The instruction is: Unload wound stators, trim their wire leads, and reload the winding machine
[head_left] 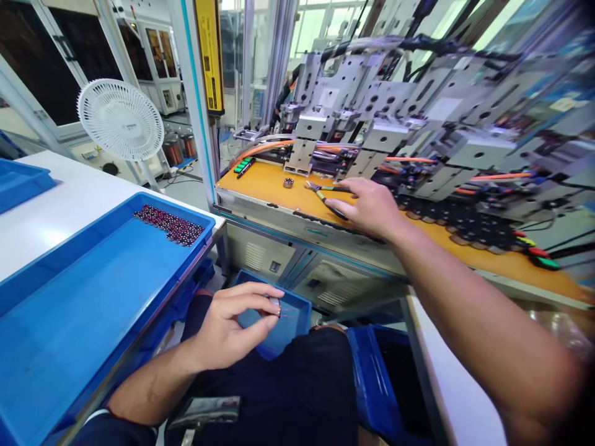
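Observation:
Above my lap, my left hand (237, 322) pinches a small round part (277, 306) between thumb and fingers; much of the part is hidden. My right hand (369, 207) reaches over the orange work surface (267, 184), its thumb and fingers at the dark handles of small pliers (324, 194). The metal jaws of the pliers lie on the surface and point left. Just left of the jaws stands a small ring-shaped part (288, 183).
A long blue tray (93, 297) at the left holds many small parts (170, 224). Machine fixtures (372, 136) line the back of the bench, with dark round parts (478, 226) at right. A blue bin (300, 310) sits below. A white fan (121, 119) stands back left.

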A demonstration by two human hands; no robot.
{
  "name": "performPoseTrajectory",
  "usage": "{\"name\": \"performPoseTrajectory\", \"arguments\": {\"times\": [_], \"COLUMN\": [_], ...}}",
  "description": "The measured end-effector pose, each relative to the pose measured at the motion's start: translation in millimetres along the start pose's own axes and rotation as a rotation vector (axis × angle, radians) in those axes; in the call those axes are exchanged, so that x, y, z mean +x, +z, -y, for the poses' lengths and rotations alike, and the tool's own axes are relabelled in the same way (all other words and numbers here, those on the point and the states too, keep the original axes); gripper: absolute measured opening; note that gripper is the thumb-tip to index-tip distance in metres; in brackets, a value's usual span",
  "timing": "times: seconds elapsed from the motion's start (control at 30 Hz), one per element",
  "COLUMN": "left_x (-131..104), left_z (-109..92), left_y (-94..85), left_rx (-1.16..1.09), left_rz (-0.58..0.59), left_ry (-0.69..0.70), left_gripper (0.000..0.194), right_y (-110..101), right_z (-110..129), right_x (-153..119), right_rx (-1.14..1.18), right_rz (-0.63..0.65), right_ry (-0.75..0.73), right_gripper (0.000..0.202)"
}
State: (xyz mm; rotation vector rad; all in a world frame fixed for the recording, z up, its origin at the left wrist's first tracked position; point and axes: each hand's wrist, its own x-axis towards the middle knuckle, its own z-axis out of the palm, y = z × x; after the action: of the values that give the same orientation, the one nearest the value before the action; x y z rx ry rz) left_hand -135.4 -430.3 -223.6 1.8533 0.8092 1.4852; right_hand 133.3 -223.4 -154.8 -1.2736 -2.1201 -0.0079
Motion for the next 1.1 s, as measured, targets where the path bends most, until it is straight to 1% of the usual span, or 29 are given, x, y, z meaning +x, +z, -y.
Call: {"name": "performPoseTrajectory", "arguments": {"times": [0.03,0.1,0.2,0.3,0.4,0.47,0.53,0.63,0.7,0.77,0.83,0.9,1.0,1.1], "left_x": [1,2,2,1,0,0,0,1,1,2,3,4,3,1], "left_z": [0,0,0,1,3,5,6,9,10,11,11,10,9,8], "left_y": [-0.8,-3.1,-6.8,-8.8,-7.6,-5.2,-2.3,1.6,3.6,5.1,6.3,7.0,6.5,4.4], "left_rx": [-0.001,0.001,0.014,0.006,-0.021,-0.047,-0.070,-0.067,-0.050,-0.036,-0.023,-0.004,0.027,0.047], "left_rz": [-0.017,-0.055,-0.104,-0.149,-0.174,-0.171,-0.154,-0.129,-0.112,-0.094,-0.081,-0.080,-0.080,-0.080], "left_ry": [-0.013,-0.036,-0.075,-0.109,-0.133,-0.144,-0.146,-0.147,-0.149,-0.147,-0.141,-0.132,-0.112,-0.097], "left_gripper": [0.022,0.020,0.019,0.016,0.014,0.013,0.013,0.012,0.013,0.014,0.014,0.013,0.014,0.015], "right_y": [8,22,31,23,8,1,0,7,14,18,19,19,20,23], "right_z": [-10,-21,-26,-27,-23,-13,6,48,76,99,115,124,127,128], "right_x": [10,21,19,3,-30,-65,-109,-180,-221,-250,-265,-268,-259,-249], "right_rx": [0.007,0.008,-0.004,-0.024,-0.046,-0.060,-0.040,0.190,0.411,0.652,0.845,0.978,1.103,1.156], "right_rz": [0.024,0.070,0.141,0.191,0.209,0.202,0.188,0.193,0.306,0.406,0.464,0.491,0.513,0.497], "right_ry": [-0.004,-0.010,-0.018,-0.019,-0.016,-0.020,-0.023,-0.019,0.048,0.169,0.260,0.306,0.335,0.334], "right_gripper": [0.024,0.027,0.034,0.037,0.040,0.045,0.048,0.046,0.052,0.060,0.067,0.072,0.075,0.072]}}
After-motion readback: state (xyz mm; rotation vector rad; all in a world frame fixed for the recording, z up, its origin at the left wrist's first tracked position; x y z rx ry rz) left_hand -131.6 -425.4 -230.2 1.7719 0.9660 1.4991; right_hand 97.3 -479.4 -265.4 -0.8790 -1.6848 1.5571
